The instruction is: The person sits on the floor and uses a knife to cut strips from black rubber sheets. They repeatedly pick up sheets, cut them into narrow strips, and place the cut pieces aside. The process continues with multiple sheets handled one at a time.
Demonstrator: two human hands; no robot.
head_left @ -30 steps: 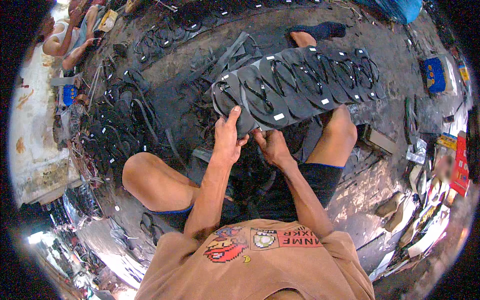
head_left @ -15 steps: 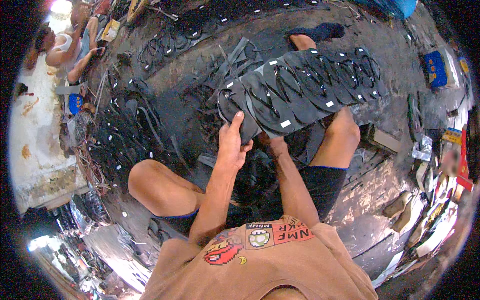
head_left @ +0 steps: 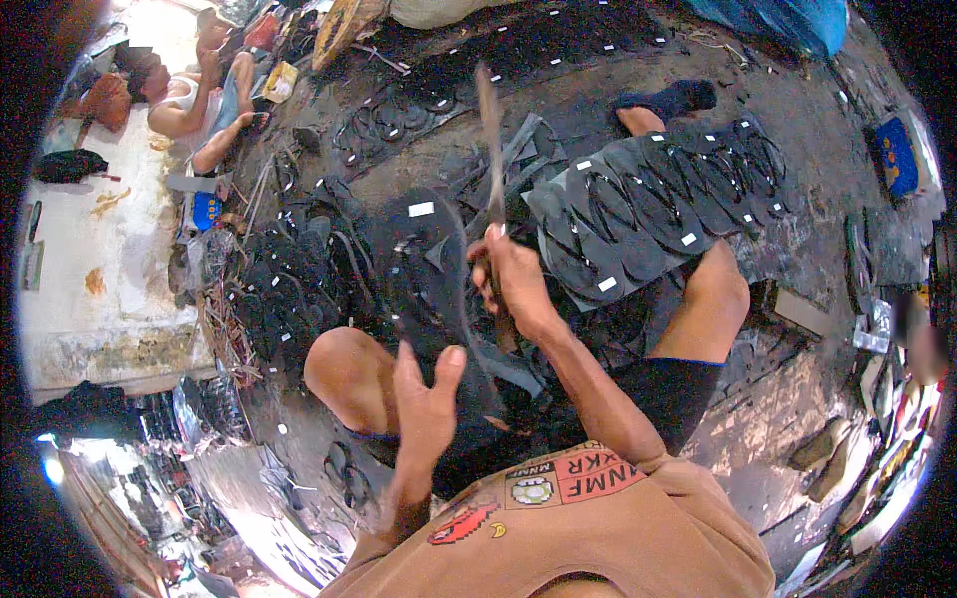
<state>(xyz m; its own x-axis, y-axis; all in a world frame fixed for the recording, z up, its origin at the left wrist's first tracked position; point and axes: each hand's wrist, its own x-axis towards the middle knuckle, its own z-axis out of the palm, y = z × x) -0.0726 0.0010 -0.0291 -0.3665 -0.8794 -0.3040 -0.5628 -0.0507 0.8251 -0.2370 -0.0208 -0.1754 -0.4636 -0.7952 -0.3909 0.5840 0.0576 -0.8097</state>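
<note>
My right hand [head_left: 518,284] is closed around the handle of a long knife [head_left: 490,140], its narrow blade pointing away from me and smeared by motion. My left hand [head_left: 427,404] is open, thumb and fingers apart. Just beyond its fingertips is a blurred dark flip-flop piece [head_left: 419,259] with a white label at its far end; contact with the hand is hard to make out. To the right of the knife, a dark rubber sheet [head_left: 598,261] bearing a row of black flip-flops with thong straps lies across my right leg.
Dark flip-flops [head_left: 289,264] lie heaped at the left, beside my left knee. Rubber offcuts [head_left: 523,145] are scattered beyond the knife. Another person [head_left: 184,110] sits at the far left. A blue sack [head_left: 797,25] lies at the far right.
The nearest flip-flop piece has come apart from the row and moved left. My left hand has left the sheet and drawn back left; my right hand has come up with the knife showing.
</note>
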